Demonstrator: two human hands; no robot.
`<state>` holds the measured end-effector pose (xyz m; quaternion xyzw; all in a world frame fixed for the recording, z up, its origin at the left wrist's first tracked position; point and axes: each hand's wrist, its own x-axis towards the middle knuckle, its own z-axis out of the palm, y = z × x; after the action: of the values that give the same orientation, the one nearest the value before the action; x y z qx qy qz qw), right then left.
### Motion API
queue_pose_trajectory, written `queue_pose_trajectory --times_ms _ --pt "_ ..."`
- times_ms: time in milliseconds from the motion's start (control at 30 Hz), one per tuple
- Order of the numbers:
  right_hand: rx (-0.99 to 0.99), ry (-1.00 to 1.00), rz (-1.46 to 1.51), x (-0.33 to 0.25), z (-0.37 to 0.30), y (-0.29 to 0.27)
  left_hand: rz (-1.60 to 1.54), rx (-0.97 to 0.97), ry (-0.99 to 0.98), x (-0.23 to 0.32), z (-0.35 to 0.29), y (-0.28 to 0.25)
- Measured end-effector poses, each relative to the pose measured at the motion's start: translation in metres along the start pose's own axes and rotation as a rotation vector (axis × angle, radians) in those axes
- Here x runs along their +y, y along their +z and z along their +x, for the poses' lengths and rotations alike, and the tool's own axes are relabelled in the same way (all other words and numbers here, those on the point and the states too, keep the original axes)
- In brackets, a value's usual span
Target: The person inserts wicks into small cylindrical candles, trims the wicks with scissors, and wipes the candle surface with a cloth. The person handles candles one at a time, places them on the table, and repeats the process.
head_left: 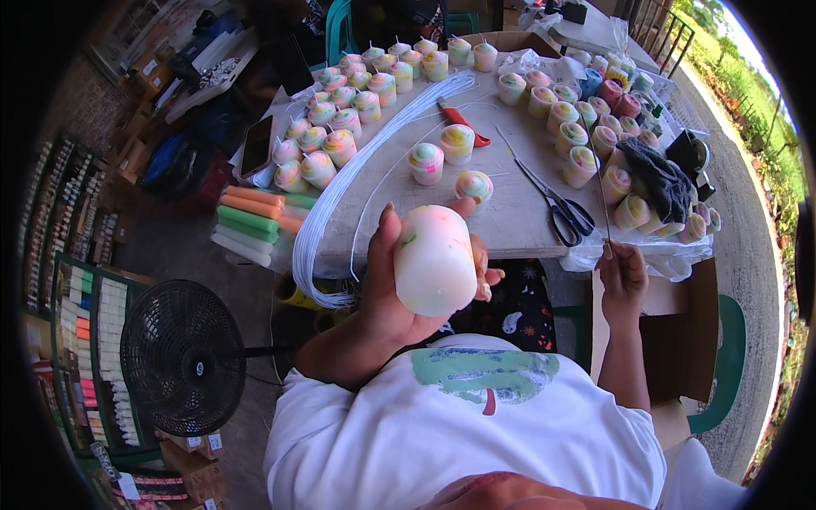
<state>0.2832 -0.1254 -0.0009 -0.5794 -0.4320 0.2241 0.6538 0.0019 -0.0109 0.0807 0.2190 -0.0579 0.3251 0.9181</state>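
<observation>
Left hand (380, 296) grasping a white candle (435, 262) left of the black scissors (554, 201), right hand (623, 270) pinching a thin rod (604, 208) just right of the scissors, white strands (327, 204) on the surface (510, 225) to their left.

The candle (435, 265) looks like smooth white wax with a soft gloss. The thin rod (606, 219) appears to be dark metal. The scissors (553, 201) pair shiny metal blades with black plastic-looking handles. The tabletop (506, 228) is matt and scuffed; the bundled strands (338, 191) look smooth and waxy. A dark cloth (656, 180) is rough and fuzzy, the plastic sheet (678, 263) glossy and crinkled, the box (676, 340) matt cardboard.
</observation>
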Motion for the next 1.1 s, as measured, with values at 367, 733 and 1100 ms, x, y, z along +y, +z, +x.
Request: queue_pose_trajectory --times_ms 367,733,1100 --pt "-0.059 -0.010 0.003 -0.016 -0.010 -0.001 0.550 0.156 0.276 0.009 0.004 -0.031" --pt "-0.029 -0.012 -0.434 -0.011 -0.010 0.006 2.548 0.305 0.625 0.028 0.055 -0.100" --pt "-0.189 -0.101 -0.391 -0.014 -0.031 0.014 0.811 0.383 0.157 0.008 0.083 -0.099"
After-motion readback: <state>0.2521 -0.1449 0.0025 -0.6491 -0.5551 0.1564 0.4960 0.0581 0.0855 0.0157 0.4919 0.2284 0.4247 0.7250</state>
